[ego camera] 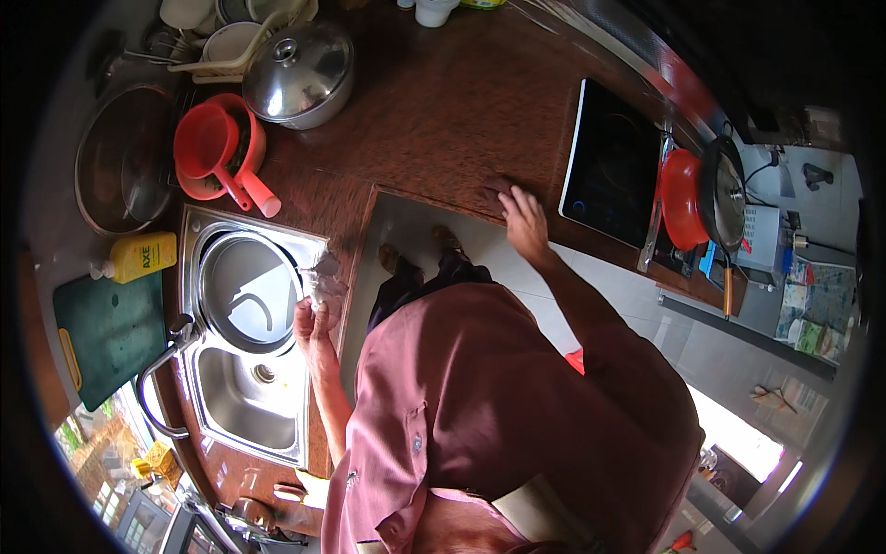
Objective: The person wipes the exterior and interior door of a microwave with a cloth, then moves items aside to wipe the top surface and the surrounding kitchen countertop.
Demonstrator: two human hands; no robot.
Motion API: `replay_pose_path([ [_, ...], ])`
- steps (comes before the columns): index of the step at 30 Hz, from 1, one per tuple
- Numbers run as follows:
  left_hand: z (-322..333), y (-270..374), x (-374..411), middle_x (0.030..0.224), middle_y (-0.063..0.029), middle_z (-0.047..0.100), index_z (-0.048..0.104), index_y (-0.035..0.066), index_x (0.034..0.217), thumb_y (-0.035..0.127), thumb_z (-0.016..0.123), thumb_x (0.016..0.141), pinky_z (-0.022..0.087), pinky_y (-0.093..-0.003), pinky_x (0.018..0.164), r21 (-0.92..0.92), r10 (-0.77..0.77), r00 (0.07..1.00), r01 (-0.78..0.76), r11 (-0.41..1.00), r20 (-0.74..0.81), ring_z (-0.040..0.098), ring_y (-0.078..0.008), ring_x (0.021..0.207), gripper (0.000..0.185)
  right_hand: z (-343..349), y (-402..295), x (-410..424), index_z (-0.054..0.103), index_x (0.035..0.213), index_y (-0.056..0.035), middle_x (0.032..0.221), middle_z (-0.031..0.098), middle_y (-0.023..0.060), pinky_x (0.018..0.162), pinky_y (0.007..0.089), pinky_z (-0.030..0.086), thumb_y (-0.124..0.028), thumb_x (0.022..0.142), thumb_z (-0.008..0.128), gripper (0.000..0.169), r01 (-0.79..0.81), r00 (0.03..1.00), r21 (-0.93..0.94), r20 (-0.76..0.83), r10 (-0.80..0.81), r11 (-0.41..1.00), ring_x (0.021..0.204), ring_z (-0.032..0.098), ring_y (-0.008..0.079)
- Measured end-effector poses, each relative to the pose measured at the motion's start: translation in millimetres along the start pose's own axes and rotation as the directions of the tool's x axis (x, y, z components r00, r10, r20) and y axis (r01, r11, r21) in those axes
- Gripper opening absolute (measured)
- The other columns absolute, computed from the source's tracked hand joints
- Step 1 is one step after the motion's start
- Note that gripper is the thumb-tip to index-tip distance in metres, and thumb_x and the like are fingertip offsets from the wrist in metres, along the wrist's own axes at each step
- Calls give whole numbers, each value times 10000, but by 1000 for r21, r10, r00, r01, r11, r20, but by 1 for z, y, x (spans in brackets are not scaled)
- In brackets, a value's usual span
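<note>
My left hand point(317, 331) pinches a crumpled, pale translucent sheet, perhaps a plastic bag point(331, 285), at the edge of the steel sink point(313, 408). Just left of it, a round metal basin point(239, 277) with a bright reflection inside sits in one sink bowl. The other bowl point(242, 408) shows its drain. My right hand point(527, 220) rests its fingertips at the front edge of the brown countertop point(443, 138), holding nothing that I can see. To its right lies a black induction cooktop point(612, 166) with a pale rim.
Red plastic dippers point(205, 140) stand beside a lidded metal pot point(301, 69) and a dish rack point(242, 52). Around the sink are a yellow soap bottle point(144, 257), a green cutting board point(114, 336) and a curved faucet point(145, 395). A red pan point(682, 201) stands past the cooktop.
</note>
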State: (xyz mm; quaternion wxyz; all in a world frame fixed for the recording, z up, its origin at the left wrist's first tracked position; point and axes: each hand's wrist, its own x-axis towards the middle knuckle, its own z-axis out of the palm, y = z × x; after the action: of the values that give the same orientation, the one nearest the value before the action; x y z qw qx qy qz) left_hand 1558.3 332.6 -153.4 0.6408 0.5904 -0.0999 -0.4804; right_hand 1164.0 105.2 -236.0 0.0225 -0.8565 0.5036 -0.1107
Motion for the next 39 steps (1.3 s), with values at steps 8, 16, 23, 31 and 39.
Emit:
replay_pose_path([
  [8, 1, 0, 8, 1062, -42, 677, 614, 55, 1123, 63, 640, 971, 508, -257, 839, 26, 2, 995, -5, 1000, 96, 631, -111, 953, 153, 18, 28, 79, 570, 1357, -88, 1404, 497, 152, 1026, 496, 385, -339, 950, 555, 478, -558, 828, -132, -24, 560, 819, 1237, 445, 356],
  [16, 10, -9, 15, 1090, -56, 680, 619, 45, 1152, 67, 662, 953, 508, -285, 870, 9, 8, 992, -9, 1000, 122, 635, -134, 967, 204, 23, -97, 47, 555, 1379, -115, 1402, 501, 120, 1005, 469, 409, -99, 833, 623, 551, 27, 999, 98, 25, -30, 995, 1219, 464, 340],
  [23, 18, -16, 23, 1099, -54, 675, 613, 67, 1157, 61, 661, 954, 497, -292, 902, 6, -58, 984, 57, 998, 166, 632, -148, 1001, 209, 0, 45, -96, 604, 1276, -95, 1307, 563, 179, 1002, 471, 432, 5, 833, 564, 455, -76, 996, -208, -62, 64, 975, 1155, 528, 376],
  [31, 50, 7, 31, 1091, -66, 679, 609, 47, 1163, 60, 601, 990, 514, -304, 894, -74, -101, 981, 114, 991, 165, 642, -150, 982, 174, -3, 37, -96, 585, 1268, -62, 1228, 501, 191, 970, 487, 433, -24, 871, 660, 406, -573, 814, -34, -135, 565, 819, 1115, 481, 396],
  [39, 84, 14, 100, 1096, -55, 635, 615, 40, 1172, 75, 650, 938, 488, -292, 834, 428, 249, 942, -324, 844, 224, 612, -175, 961, 240, 15, -116, 30, 660, 1172, -86, 1181, 562, 149, 960, 447, 477, -41, 810, 715, 369, 2, 1000, 460, 4, -5, 888, 1108, 535, 379],
])
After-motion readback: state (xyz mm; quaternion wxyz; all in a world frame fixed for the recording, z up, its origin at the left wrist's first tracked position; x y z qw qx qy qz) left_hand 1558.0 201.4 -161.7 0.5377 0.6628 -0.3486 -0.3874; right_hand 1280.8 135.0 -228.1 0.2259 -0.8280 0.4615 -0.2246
